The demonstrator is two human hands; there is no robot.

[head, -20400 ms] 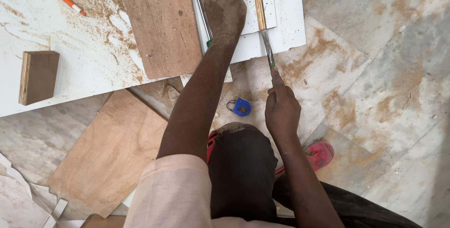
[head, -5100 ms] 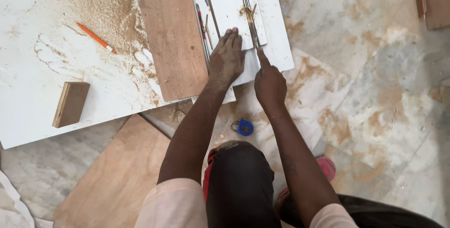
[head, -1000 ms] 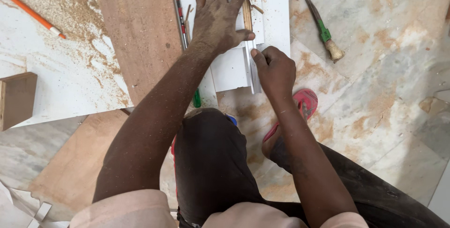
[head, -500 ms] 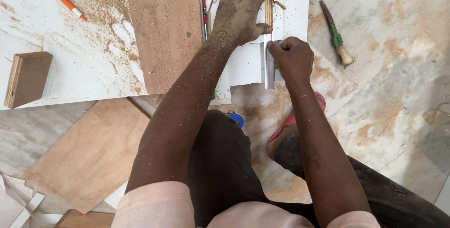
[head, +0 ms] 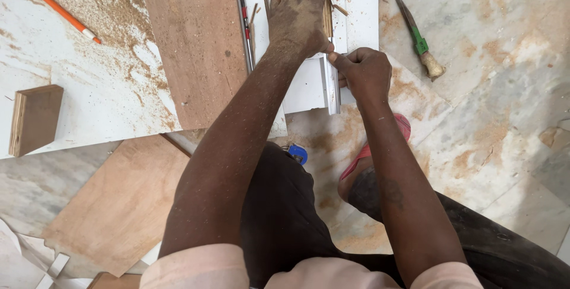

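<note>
My left hand lies flat with fingers spread, pressing down on narrow white strips on the large white board. My right hand is closed around the near end of one narrow white strip, which juts over the board's front edge. Thumb and fingers pinch it right beside my left thumb. A thin wooden sliver shows under my left fingers. A green-handled chisel lies on the stone floor to the right, apart from both hands.
A brown plywood plank rests on the white board, with sawdust, an orange pencil and a small wood block to its left. A plywood sheet, a blue object and a red sandal are on the floor.
Earlier my right hand held the chisel against the strips; it now lies on the floor. Over the last second my right hand has stayed gripping the strip's near end, and my left hand stays flat.
</note>
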